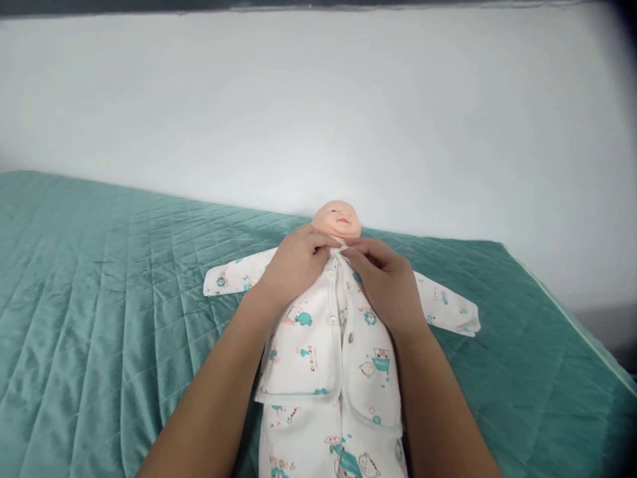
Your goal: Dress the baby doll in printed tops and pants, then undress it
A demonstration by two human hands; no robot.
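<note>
A baby doll (338,219) lies on its back on a teal quilted bed (99,279), head toward the wall. It wears a white printed shirt (318,338) with snap buttons down the front and matching trousers (318,445). My left hand (293,262) and my right hand (385,282) meet at the collar just under the doll's chin. Both pinch the shirt's two front edges together at the top snap. The lower front of the shirt hangs apart, with its snaps showing.
A plain white wall (318,106) rises behind the bed. The bed's right edge (572,312) runs diagonally toward the lower right, with dark floor beyond it. The shirt's sleeves (233,275) lie spread out to both sides on the quilt.
</note>
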